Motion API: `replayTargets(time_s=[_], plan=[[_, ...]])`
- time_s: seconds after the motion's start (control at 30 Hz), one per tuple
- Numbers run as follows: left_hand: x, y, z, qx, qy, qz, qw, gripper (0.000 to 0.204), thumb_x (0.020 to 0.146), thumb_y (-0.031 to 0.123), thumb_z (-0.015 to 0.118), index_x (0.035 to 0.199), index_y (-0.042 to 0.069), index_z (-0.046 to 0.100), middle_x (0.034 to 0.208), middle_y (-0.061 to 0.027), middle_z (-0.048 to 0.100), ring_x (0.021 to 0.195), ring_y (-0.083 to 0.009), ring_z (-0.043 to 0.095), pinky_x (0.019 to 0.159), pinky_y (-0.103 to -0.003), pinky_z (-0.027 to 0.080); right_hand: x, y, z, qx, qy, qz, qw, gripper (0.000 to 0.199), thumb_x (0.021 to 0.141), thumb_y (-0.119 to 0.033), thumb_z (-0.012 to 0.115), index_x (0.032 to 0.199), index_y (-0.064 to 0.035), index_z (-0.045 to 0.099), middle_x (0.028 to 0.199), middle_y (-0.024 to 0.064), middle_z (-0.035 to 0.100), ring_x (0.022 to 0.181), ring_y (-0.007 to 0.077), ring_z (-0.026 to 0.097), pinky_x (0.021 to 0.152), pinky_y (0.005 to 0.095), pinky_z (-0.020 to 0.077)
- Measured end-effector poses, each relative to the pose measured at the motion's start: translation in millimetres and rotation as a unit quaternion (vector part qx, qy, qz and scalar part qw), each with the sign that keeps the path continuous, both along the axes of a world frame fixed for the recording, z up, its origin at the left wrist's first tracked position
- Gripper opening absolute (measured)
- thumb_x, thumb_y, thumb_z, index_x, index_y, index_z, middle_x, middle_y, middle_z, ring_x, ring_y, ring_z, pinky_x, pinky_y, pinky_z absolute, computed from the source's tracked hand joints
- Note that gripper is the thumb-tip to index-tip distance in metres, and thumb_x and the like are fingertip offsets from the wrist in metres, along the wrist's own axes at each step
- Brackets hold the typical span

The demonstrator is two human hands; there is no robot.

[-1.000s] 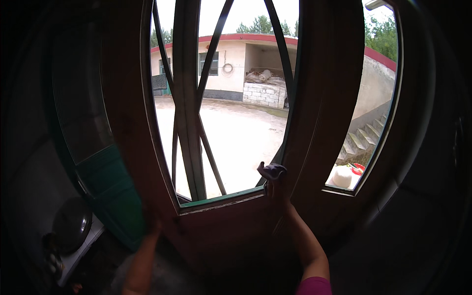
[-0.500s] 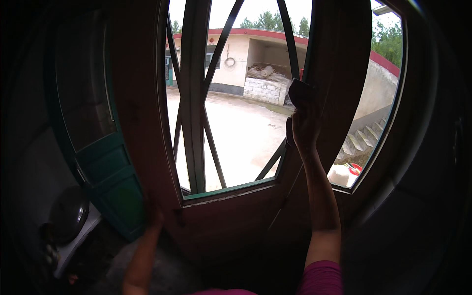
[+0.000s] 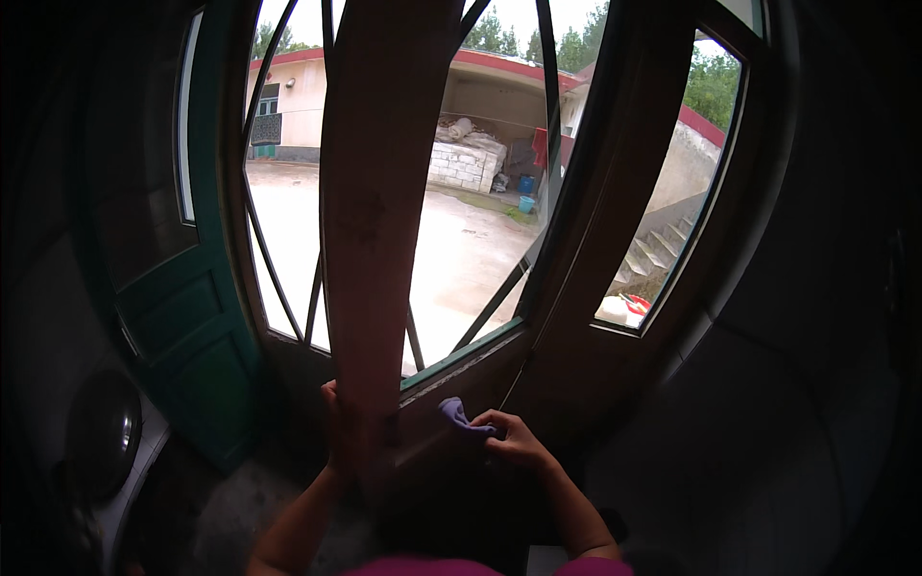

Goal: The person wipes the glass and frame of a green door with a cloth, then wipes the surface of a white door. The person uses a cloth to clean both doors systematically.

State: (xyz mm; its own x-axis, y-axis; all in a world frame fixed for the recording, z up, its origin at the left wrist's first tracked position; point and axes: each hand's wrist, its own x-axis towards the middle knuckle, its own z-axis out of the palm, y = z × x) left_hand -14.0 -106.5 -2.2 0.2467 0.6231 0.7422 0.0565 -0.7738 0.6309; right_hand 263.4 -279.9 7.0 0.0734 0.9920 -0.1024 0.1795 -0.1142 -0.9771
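A dark reddish-brown door point(image 3: 375, 211) with a glass pane stands ajar in front of me, its broad upright edge facing me. My left hand point(image 3: 334, 427) grips that edge low down; part of the hand is in shadow. Between the fingers of my right hand point(image 3: 519, 442) is a bunched purple cloth point(image 3: 463, 416). The cloth hangs just below the green lower frame point(image 3: 466, 360) of the pane. Whether it touches the door panel I cannot tell.
A green door point(image 3: 187, 336) stands at the left, beside a dark round lidded pot point(image 3: 106, 432). To the right is a narrow window point(image 3: 663, 206). Through the glass appear a yard point(image 3: 461, 240), a white brick stack point(image 3: 461, 165) and concrete steps point(image 3: 653, 254).
My right hand has come down from the pane with the cloth to below its lower frame. The door has swung, showing its edge. My left hand has shifted right along with it.
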Motion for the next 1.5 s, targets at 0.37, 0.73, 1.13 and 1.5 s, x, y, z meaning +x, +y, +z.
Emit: replayTargets(time_s=[0.37,0.73,1.13,1.5], plan=[[-50,-125,-25,-0.005,0.034,-0.356,0.934,0.109,0.076,0.07,0.077,0.161,0.02,0.029,0.16,-0.0272,0.024,0.145,-0.0468,0.033,0.117,-0.055,0.034,-177,-103,-28,0.119,0.199,-0.187,0.955,0.12,0.081,-0.007,0.079,0.165,-0.0112,-0.006,0.168,0.0165,0.025,0.15,0.0296,0.035,0.118,0.0431,0.0407],[9,-189,-47,0.189,0.017,-0.367,0.911,0.044,0.091,0.012,0.062,0.133,0.024,0.062,0.156,-0.025,0.039,0.141,-0.0392,0.048,0.093,-0.037,0.059,-191,-178,-5,0.026,0.081,-0.34,0.937,0.04,0.1,-0.024,0.061,0.133,-0.0037,0.054,0.112,0.0062,0.065,0.092,0.0147,0.068,0.073,0.0282,0.0569],[86,-172,-46,-0.242,-0.085,-0.572,0.779,0.026,0.073,-0.017,0.06,0.09,0.001,0.063,0.103,-0.0141,0.06,0.093,-0.0293,0.064,0.08,-0.034,0.053,-116,-259,-57,-0.043,-0.124,-0.384,0.914,0.075,0.094,-0.053,0.07,0.146,-0.0048,0.045,0.133,0.0082,0.058,0.098,0.0112,0.055,0.085,0.0322,0.044],[162,-170,-10,0.07,-0.1,-0.426,0.896,0.052,0.077,0.027,0.078,0.128,0.021,0.066,0.135,-0.0118,0.051,0.126,-0.0366,0.054,0.097,-0.047,0.052,-119,-221,-74,0.038,-0.378,-0.456,0.805,0.055,0.094,-0.026,0.074,0.14,-0.0038,0.054,0.133,0.0148,0.063,0.125,0.0275,0.058,0.106,0.04,0.0445]])
